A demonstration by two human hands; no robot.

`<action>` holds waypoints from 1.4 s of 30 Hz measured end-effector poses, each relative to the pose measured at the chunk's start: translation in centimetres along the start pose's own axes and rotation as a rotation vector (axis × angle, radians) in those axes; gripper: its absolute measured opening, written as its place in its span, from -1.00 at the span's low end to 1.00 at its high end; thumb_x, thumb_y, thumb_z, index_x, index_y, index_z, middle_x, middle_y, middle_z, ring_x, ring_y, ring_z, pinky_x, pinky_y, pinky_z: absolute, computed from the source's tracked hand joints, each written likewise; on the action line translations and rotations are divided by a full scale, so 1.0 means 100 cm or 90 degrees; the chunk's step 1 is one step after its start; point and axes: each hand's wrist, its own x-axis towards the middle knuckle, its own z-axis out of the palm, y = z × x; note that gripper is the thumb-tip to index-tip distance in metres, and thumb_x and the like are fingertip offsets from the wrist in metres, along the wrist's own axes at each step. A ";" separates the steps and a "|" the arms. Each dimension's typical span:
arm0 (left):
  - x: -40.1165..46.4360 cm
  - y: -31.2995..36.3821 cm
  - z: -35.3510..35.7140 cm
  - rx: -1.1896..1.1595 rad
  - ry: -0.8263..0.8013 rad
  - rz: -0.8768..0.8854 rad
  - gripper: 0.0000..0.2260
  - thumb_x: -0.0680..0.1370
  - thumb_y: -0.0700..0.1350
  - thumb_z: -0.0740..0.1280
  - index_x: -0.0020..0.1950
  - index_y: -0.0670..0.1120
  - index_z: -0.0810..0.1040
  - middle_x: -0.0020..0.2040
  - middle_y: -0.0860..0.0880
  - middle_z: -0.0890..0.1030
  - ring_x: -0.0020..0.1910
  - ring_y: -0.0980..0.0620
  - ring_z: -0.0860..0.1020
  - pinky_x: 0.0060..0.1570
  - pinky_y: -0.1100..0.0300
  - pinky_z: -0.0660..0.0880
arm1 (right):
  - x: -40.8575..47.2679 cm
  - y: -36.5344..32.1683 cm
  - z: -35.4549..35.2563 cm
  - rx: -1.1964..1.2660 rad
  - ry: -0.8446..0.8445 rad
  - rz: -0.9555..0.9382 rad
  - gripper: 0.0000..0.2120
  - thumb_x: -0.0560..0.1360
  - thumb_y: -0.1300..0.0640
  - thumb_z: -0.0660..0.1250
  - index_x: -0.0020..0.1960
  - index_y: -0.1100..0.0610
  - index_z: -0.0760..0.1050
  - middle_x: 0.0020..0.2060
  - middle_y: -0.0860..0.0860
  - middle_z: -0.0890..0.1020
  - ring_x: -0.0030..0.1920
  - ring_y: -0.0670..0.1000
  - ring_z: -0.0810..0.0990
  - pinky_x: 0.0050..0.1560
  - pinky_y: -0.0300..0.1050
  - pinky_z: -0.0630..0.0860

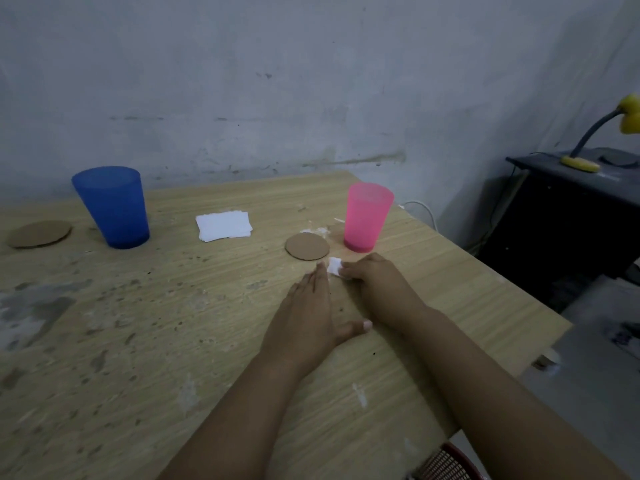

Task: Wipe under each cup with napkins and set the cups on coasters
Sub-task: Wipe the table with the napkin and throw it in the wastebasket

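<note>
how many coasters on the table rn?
2. One cardboard coaster at the far left, left of the blue cup; the other cardboard coaster just left of the pink cup. Both bare.

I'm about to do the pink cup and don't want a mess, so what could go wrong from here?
The pink cup stands close behind the right hand, so reaching forward could knock it over.

The napkin piece that hand pinches is small and may wipe little.

The coaster lies loose beside the cup, so the left hand could nudge it away.
</note>
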 end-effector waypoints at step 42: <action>0.007 -0.004 -0.013 -0.722 0.084 -0.040 -0.87 0.44 -0.35 0.40 -0.08 -0.17 0.66 -0.20 -0.11 0.67 -0.26 0.03 0.62 -0.14 0.26 0.59 | -0.033 -0.022 -0.017 0.951 0.060 0.270 -0.86 0.45 0.40 0.25 -0.07 0.36 0.58 -0.26 0.19 0.69 -0.29 0.06 0.67 -0.31 -0.15 0.61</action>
